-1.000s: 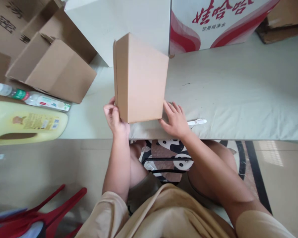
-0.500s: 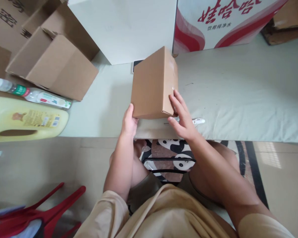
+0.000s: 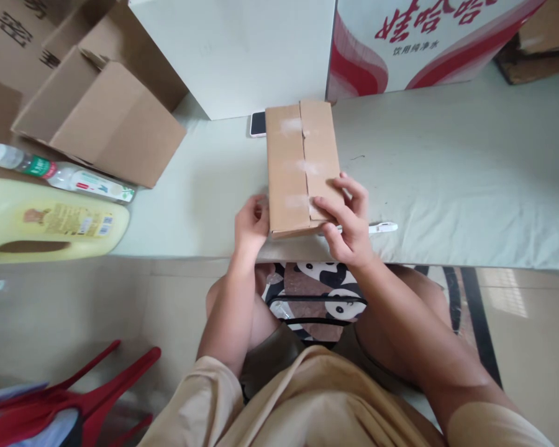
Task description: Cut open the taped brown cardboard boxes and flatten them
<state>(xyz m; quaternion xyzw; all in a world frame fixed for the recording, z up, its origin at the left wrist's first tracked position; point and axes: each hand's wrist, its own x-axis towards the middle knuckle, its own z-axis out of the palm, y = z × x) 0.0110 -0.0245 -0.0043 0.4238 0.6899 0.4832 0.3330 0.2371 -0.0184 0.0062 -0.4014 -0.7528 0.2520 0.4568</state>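
A small brown cardboard box [image 3: 286,174] is between my hands at the front of the table. Its seamed face is turned up, with short strips of clear tape across the seam. My left hand [image 3: 251,223] is curled against the box's near left side, some fingertips hidden. From the right, my right hand [image 3: 349,223] grips the near right corner, with fingers bent over the top face and the thumb at the near edge. A white utility knife [image 3: 384,227] lies partly behind my right hand.
A phone [image 3: 258,124] lies beyond the box, before a white carton [image 3: 242,56]. A red-and-white carton [image 3: 410,49] stands at back right. At left are an open cardboard box [image 3: 116,124], a clear bottle [image 3: 69,176] and a yellow jug [image 3: 74,217]. A red chair [image 3: 97,394] is lower left.
The box has been turned so its taped seam now faces up instead of to the right. My left fingers have curled in, and my right fingers have shifted onto the seamed face.
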